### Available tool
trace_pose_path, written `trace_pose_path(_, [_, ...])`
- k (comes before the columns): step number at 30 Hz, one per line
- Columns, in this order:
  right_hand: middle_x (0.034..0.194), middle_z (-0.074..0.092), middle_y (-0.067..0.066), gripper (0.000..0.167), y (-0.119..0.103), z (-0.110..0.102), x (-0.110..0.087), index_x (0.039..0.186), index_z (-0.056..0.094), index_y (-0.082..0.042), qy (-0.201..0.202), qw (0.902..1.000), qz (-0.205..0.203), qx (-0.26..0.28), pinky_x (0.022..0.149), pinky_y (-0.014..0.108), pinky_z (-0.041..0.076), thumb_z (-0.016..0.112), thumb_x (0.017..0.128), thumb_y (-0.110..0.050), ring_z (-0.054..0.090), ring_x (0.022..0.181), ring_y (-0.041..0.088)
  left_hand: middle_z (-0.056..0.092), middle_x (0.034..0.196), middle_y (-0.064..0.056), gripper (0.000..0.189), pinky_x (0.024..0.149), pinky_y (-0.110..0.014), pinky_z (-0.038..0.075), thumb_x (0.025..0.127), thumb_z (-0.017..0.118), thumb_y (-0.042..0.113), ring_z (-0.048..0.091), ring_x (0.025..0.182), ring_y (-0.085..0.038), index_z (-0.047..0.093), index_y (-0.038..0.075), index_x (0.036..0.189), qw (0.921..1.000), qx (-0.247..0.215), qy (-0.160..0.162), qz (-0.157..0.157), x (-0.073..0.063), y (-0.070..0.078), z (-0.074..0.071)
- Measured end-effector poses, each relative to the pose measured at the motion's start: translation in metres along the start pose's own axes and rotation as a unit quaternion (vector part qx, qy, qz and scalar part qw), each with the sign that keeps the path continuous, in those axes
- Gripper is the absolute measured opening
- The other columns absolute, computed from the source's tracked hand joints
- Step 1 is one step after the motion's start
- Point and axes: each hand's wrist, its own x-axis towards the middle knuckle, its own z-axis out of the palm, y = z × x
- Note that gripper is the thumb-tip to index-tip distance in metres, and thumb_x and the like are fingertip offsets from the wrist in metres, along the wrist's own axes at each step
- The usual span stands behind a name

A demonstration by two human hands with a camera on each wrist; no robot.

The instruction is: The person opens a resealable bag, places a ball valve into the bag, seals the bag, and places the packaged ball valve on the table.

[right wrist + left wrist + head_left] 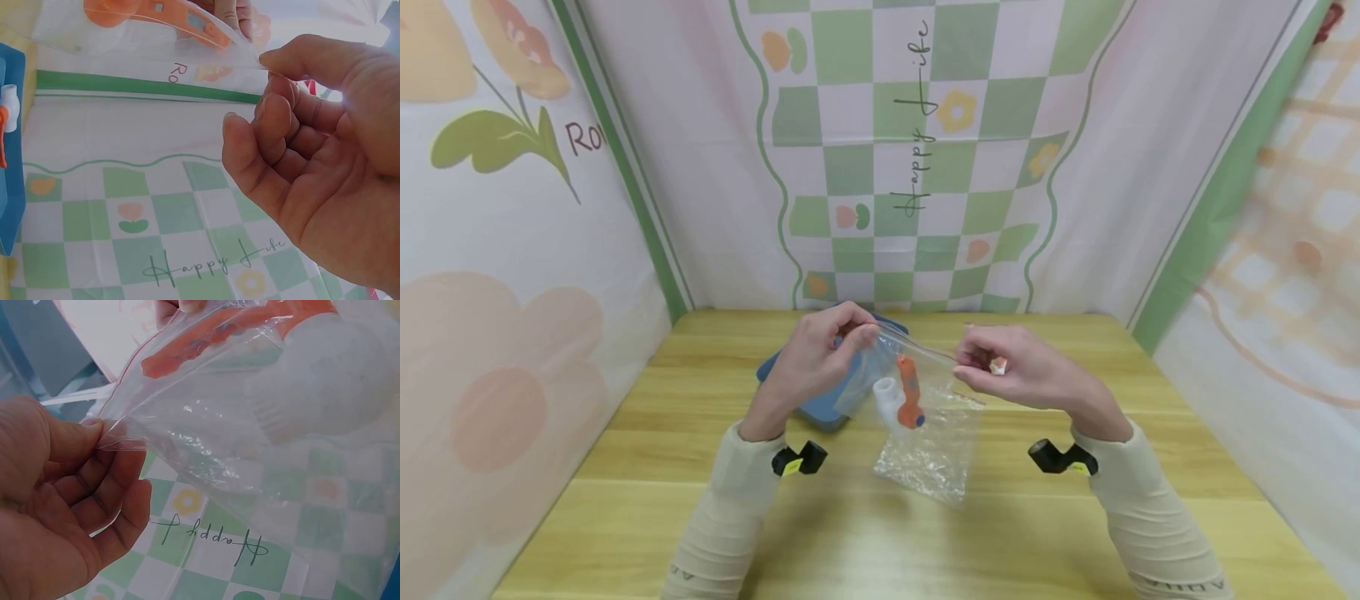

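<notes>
A clear zip bag [206, 447] with a red line along its mouth hangs between both hands. My left hand [820, 358] pinches one top corner between thumb and forefinger. At the other end of the mouth, my right hand [1030, 362] pinches the edge with thumb and fingertips, its other fingers curled loosely. Inside the bag, an orange handle-like piece [908, 387] with a blue spot at its lower end lies against a white, rounded piece [886, 400] with a short tube end. The plastic is stretched taut along the top and crinkled lower down.
A blue tray [826, 414] lies on the wooden table [1022, 533] behind the bag, partly covered by my left hand. In the right wrist view, small white and orange parts [9, 109] show at the tray. Printed cloth [910, 167] hangs around the table.
</notes>
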Motion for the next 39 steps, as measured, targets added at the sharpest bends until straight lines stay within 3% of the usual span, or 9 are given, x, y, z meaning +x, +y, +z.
trace_pose_path(7, [0.071, 0.045, -0.015, 0.028, 0.003, -0.003, -0.003, 0.084, 0.056, -0.019, 0.006, 1.0, -0.006, -0.003, 0.053, 0.018, 0.04, 0.071, 0.085, 0.004, 0.043, 0.063, -0.003, 0.066, 0.08, -0.001, 0.009, 0.056, -0.023, 0.039, 0.098, 0.061, 0.014, 0.05, 0.064, -0.009, 0.066, 0.008, 0.095, 1.0, -0.004, 0.001, -0.005, 0.001, 0.002, -0.001])
trace_pose_path(13, [0.073, 0.046, -0.016, 0.03, 0.004, -0.005, -0.006, 0.084, 0.056, -0.02, 0.014, 0.9998, -0.016, -0.003, 0.056, 0.013, 0.039, 0.07, 0.084, 0.006, 0.043, 0.064, -0.003, 0.066, 0.081, -0.002, 0.009, 0.057, -0.023, 0.04, 0.097, 0.061, 0.014, 0.051, 0.066, -0.009, 0.066, 0.007, 0.095, 1.0, -0.005, 0.001, -0.008, 0.002, 0.003, -0.001])
trace_pose_path(19, [0.08, 0.054, -0.011, 0.027, 0.009, -0.007, -0.007, 0.089, 0.057, -0.014, 0.021, 0.9988, -0.033, 0.031, 0.059, 0.016, 0.046, 0.064, 0.085, 0.012, 0.053, 0.068, 0.001, 0.067, 0.083, -0.002, 0.009, 0.064, -0.024, 0.047, 0.097, 0.061, 0.014, 0.058, 0.071, -0.01, 0.066, 0.008, 0.095, 0.9999, -0.009, -0.006, -0.011, 0.002, 0.001, 0.002])
trace_pose_path(25, [0.086, 0.067, 0.0, 0.02, 0.012, -0.008, -0.012, 0.099, 0.06, -0.006, 0.028, 0.9955, 0.012, 0.089, 0.057, 0.022, 0.053, 0.054, 0.092, 0.013, 0.067, 0.075, 0.005, 0.068, 0.086, -0.002, 0.009, 0.07, -0.024, 0.052, 0.099, 0.059, 0.014, 0.062, 0.076, -0.009, 0.066, 0.008, 0.096, 0.999, -0.02, -0.04, -0.009, 0.0, -0.007, 0.009])
trace_pose_path(29, [0.083, 0.069, 0.009, 0.02, 0.017, -0.009, -0.015, 0.1, 0.06, -0.003, 0.048, 0.9943, 0.007, 0.094, 0.06, 0.022, 0.055, 0.052, 0.092, 0.015, 0.067, 0.076, 0.005, 0.068, 0.087, -0.003, 0.009, 0.067, -0.023, 0.051, 0.099, 0.059, 0.014, 0.062, 0.075, -0.007, 0.066, 0.009, 0.098, 0.9968, -0.042, -0.065, -0.02, 0.0, -0.015, 0.017])
trace_pose_path(35, [0.081, 0.068, 0.006, 0.019, 0.025, -0.012, -0.022, 0.095, 0.057, -0.005, 0.051, 0.9939, 0.023, 0.095, 0.056, 0.022, 0.053, 0.051, 0.094, 0.013, 0.064, 0.07, 0.005, 0.069, 0.087, -0.002, 0.011, 0.069, -0.022, 0.052, 0.099, 0.059, 0.016, 0.064, 0.076, -0.015, 0.066, 0.008, 0.1, 0.9921, -0.054, -0.109, -0.031, 0.0, -0.024, 0.033])
trace_pose_path(39, [0.078, 0.067, 0.007, 0.017, 0.031, -0.015, -0.027, 0.093, 0.055, -0.004, 0.051, 0.993, 0.034, 0.101, 0.057, 0.022, 0.053, 0.049, 0.095, 0.013, 0.063, 0.067, 0.009, 0.068, 0.087, -0.003, 0.01, 0.067, -0.021, 0.05, 0.099, 0.058, 0.017, 0.062, 0.075, -0.019, 0.065, 0.009, 0.099, 0.9903, -0.06, -0.121, -0.031, 0.001, -0.027, 0.043])
